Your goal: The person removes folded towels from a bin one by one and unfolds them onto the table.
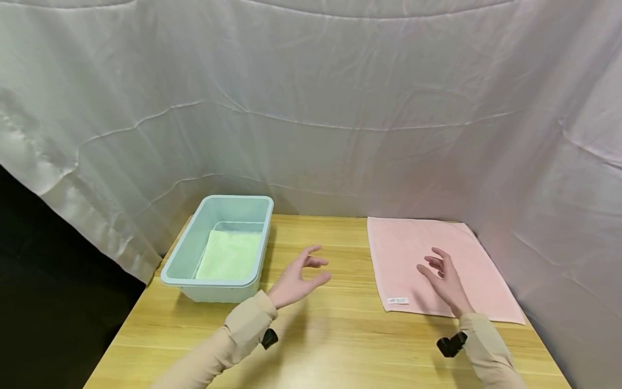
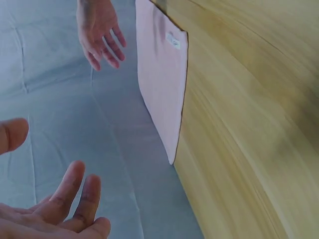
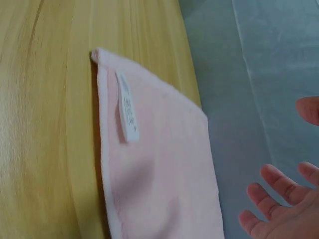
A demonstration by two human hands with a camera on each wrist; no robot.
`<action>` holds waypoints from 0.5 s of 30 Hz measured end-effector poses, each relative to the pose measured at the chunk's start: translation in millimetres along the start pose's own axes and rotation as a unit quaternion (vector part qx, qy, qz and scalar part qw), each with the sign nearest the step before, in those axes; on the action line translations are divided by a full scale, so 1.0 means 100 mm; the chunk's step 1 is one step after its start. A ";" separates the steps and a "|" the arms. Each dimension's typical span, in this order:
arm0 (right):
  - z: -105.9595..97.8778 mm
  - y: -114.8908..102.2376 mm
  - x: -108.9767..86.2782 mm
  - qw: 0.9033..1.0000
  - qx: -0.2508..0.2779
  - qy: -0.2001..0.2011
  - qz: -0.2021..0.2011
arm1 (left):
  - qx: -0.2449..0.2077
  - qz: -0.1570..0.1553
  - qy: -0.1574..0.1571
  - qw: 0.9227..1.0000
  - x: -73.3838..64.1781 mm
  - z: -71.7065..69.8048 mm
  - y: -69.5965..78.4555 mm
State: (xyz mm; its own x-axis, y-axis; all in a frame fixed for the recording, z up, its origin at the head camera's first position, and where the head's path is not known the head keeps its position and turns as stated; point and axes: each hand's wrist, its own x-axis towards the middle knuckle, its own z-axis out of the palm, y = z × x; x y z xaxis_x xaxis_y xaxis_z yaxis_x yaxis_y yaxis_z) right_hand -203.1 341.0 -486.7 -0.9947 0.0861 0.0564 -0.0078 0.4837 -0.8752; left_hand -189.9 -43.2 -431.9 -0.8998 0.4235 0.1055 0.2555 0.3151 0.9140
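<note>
A pink towel (image 1: 437,259) lies flat on the right of the table, its white label (image 1: 398,300) at the near left corner. Above it hovers my right hand (image 1: 444,281), fingers loosely bent and holding nothing. My left hand (image 1: 297,278) hangs over the wood just right of a pale blue-green plastic basin (image 1: 218,282), thumb and fingers spread apart with nothing between them. Inside the basin a light green cloth (image 1: 228,254) lies on the bottom. The left wrist view shows the towel (image 2: 162,74) beyond the left hand's fingers (image 2: 84,199).
The wooden table (image 1: 330,346) reaches back to a grey-white curtain (image 1: 316,108), which also hangs along both sides. A dark area (image 1: 48,281) lies beyond the table's left edge. Each wrist carries a small black camera (image 1: 269,339).
</note>
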 end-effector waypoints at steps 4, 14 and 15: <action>0.03 -0.10 -0.03 1.000 0.003 -0.018 -0.003 | -0.013 0.002 0.034 0.999 -0.06 -0.16 0.03; 0.12 -0.28 -0.05 0.999 -0.001 -0.041 -0.017 | -0.006 0.014 0.113 0.993 -0.19 -0.70 -0.06; 0.14 -0.30 -0.06 0.999 -0.002 -0.044 -0.020 | 0.000 0.015 0.121 0.993 -0.20 -0.77 -0.08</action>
State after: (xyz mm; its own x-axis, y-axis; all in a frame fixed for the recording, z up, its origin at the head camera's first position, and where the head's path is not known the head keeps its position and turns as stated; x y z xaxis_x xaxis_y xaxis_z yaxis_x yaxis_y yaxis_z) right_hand -198.0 314.3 -467.7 -0.9988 -0.0091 0.0482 -0.0465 0.4892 -0.8709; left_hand -200.8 -119.9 -411.1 -0.9503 0.2159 0.2241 0.2837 0.3055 0.9089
